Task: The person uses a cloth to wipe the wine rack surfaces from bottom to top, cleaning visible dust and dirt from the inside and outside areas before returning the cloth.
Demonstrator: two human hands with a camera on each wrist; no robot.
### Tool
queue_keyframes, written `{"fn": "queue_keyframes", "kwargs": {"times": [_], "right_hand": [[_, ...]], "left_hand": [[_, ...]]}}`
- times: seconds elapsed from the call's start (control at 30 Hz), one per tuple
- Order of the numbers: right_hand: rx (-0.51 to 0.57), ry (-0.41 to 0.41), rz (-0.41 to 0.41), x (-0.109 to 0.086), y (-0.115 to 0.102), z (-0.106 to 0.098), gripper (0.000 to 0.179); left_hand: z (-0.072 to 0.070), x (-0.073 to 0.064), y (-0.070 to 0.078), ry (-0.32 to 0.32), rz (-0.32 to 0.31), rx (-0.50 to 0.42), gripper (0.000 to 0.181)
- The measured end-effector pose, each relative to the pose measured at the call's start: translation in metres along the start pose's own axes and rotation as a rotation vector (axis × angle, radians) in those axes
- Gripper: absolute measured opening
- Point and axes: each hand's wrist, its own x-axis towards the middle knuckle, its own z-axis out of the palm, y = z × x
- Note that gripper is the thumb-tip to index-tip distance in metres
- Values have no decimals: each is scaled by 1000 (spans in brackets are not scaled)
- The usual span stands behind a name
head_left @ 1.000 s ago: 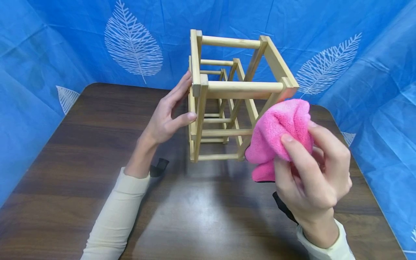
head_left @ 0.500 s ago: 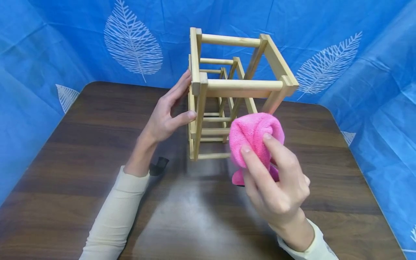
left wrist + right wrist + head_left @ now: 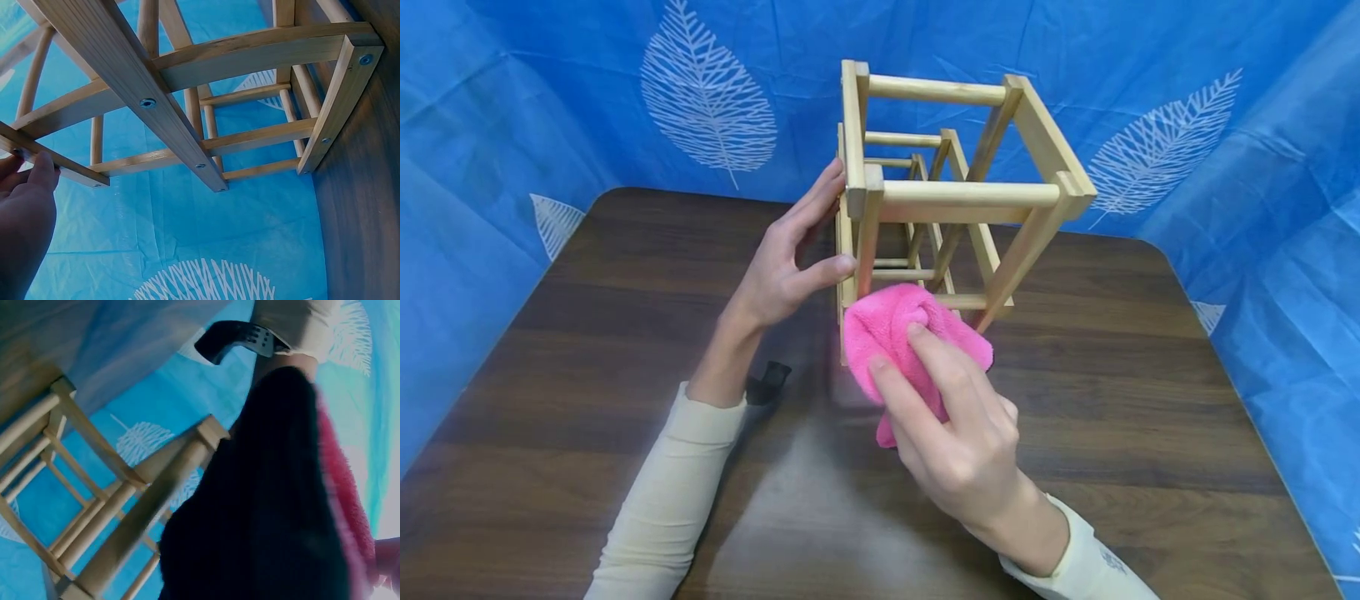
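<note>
A pale wooden rack [image 3: 970, 194] of slats and round rods stands upright on the table, its top toward me. My left hand [image 3: 782, 275] rests against the rack's left side, fingers straight and thumb on the front post; in the left wrist view its fingertips touch a slat near the edge. Folded in my right hand [image 3: 958, 425] is a pink fluffy cloth [image 3: 880, 325], pinched between thumb and fingers. The cloth lies before the rack's lower front, hiding the front post's foot and a low rod. Its dark backing [image 3: 250, 506] fills much of the right wrist view.
The dark wood-grain table [image 3: 1112, 417] extends around the rack on both sides and in front. Behind it hangs a blue sheet [image 3: 797, 100] printed with white leaves. A black strap [image 3: 767, 383] shows at my left wrist.
My right hand has carried the cloth leftward and slightly down, from the rack's right front post across to the left one. The left hand and rack stay almost in place.
</note>
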Motion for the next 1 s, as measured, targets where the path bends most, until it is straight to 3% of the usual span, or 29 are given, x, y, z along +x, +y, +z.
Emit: {"fn": "queue_keyframes", "kwargs": {"times": [0.27, 0.67, 1.0], "right_hand": [[-55, -13, 25, -3, 2, -2, 9], [-149, 46, 180, -17, 12, -18, 6], [-131, 52, 221, -13, 15, -20, 9]], "left_hand": [[0, 0, 2, -4, -7, -6, 102], [2, -1, 3, -15, -24, -32, 102], [1, 1, 4, -29, -12, -32, 99]]}}
